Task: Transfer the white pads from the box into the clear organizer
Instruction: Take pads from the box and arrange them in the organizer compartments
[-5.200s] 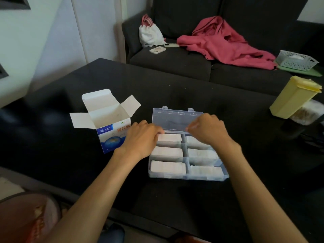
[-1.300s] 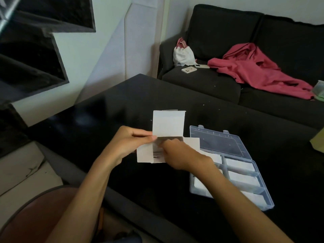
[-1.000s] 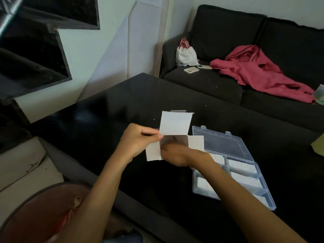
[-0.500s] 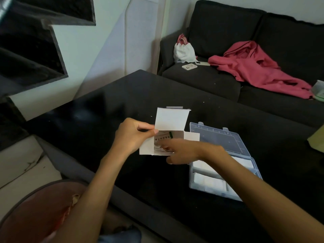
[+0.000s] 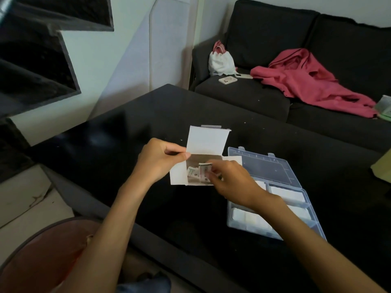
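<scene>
A glossy black counter (image 5: pixel 131 132) fills the middle of the room, with pale walls at far left and a dark stepped structure (image 5: pixel 38 60) in the upper left corner. Beyond the counter stands a dark sofa (image 5: pixel 264 39) carrying a white drawstring bag (image 5: pixel 221 61), a phone (image 5: pixel 227 79) and a crumpled pink garment (image 5: pixel 313 81).

The white box (image 5: pixel 206 157) is held above the counter, its flaps spread open, the tall far flap upright. The left hand (image 5: pixel 160 159) pinches the box's left edge between thumb and fingers. The right hand (image 5: pixel 230 180) has its fingers curled around a small folded packet (image 5: pixel 204 171) at the box's mouth; more packets lie inside.

Just right of the box, the clear organizer (image 5: pixel 296 178) rests on the counter with its lid open toward the far side. White pads (image 5: pixel 287 194) sit in its compartments, partly hidden by the right forearm.
</scene>
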`<state>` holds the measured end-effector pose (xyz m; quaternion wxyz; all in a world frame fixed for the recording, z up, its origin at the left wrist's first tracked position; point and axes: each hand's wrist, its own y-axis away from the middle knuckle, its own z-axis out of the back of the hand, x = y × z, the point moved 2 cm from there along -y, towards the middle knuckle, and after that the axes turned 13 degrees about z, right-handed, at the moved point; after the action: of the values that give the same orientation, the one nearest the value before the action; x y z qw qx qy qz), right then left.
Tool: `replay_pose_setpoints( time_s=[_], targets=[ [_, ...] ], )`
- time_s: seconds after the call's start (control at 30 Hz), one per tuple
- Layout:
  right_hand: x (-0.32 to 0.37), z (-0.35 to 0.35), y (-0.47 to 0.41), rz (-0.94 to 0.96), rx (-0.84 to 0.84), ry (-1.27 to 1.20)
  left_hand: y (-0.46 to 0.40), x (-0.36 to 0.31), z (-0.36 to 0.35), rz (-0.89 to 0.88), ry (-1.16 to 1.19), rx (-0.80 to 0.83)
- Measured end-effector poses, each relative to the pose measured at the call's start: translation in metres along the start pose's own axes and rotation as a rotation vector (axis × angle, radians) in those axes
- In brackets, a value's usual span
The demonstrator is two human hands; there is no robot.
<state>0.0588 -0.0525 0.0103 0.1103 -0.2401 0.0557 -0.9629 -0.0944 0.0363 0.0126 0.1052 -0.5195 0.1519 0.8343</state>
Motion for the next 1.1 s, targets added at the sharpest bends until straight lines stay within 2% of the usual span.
replay_pose_setpoints(
  time_s=[0.1, 0.17, 0.37, 0.47, 0.57, 0.7, 0.73, 0.8, 0.83, 0.87, 0.9, 0.93, 1.03, 1.1],
  targets=[
    [0.003, -0.004, -0.001, -0.012, 0.142, 0.034, 0.0, 0.0, -0.002, 0.009, -0.033, -0.004],
    [0.005, -0.004, -0.001, -0.005, 0.124, 0.064, 0.001, 0.0, -0.002, 0.006, -0.024, -0.029],
    [-0.002, 0.003, -0.003, -0.073, -0.26, -0.129, -0.002, 0.0, 0.003, 0.016, -0.045, -0.19],
    [-0.004, 0.007, -0.004, -0.202, -0.428, -0.417, -0.006, 0.0, 0.005, 0.064, -0.121, -0.281],
    [-0.007, 0.009, -0.003, -0.312, -0.442, -0.677, -0.012, -0.001, 0.0, 0.097, -0.21, -0.315],
    [-0.01, 0.014, 0.01, -0.335, -0.515, -0.771, -0.013, 0.0, -0.005, 0.102, -0.357, -0.369],
    [-0.012, 0.019, 0.016, -0.332, -0.548, -0.768, -0.01, -0.003, -0.005, 0.077, -0.397, -0.427],
    [-0.017, 0.029, 0.03, -0.275, -0.601, -0.642, 0.003, -0.017, -0.007, -0.093, -0.392, -0.588],
    [-0.019, 0.034, 0.038, -0.226, -0.62, -0.526, 0.012, -0.026, -0.009, -0.211, -0.321, -0.64],
    [-0.022, 0.04, 0.049, -0.184, -0.648, -0.404, 0.02, -0.036, -0.017, -0.286, -0.237, -0.625],
    [-0.025, 0.044, 0.058, -0.15, -0.678, -0.299, 0.028, -0.044, -0.025, -0.295, -0.143, -0.54],
    [-0.027, 0.048, 0.067, -0.118, -0.703, -0.191, 0.033, -0.05, -0.036, -0.231, -0.062, -0.375],
    [-0.033, 0.058, 0.09, -0.003, -0.695, 0.152, 0.045, -0.059, -0.079, 0.149, -0.019, 0.292],
    [-0.035, 0.063, 0.1, 0.05, -0.622, 0.272, 0.049, -0.061, -0.098, 0.294, -0.017, 0.544]
  ],
)
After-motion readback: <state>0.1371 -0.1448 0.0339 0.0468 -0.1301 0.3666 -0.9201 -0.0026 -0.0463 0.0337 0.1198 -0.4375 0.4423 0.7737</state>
